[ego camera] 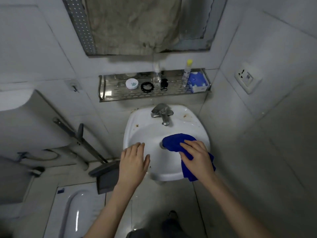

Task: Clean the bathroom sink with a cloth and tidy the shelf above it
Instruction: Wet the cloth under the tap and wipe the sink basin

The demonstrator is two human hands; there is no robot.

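Observation:
A white sink [137, 133] with brown stains near its metal tap [163, 114] stands in the middle. My right hand [197, 157] presses a blue cloth [175, 141] into the basin over the drain; the cloth's tail hangs over the front right rim. My left hand [133, 160] rests flat, fingers apart, on the front left rim and holds nothing. Above the sink a metal shelf [120, 97] carries a white round tub [131, 83], a black hair tie [147, 87], a clear bottle [157, 76], a black clip [164, 84], a yellow-capped bottle [187, 71] and a blue tissue pack [197, 82].
A worn mirror [137, 24] hangs above the shelf. A wall socket [245, 78] is on the right wall. To the left stand a broom and dustpan [106, 170] on the floor, with a squat toilet [75, 212] at the lower left.

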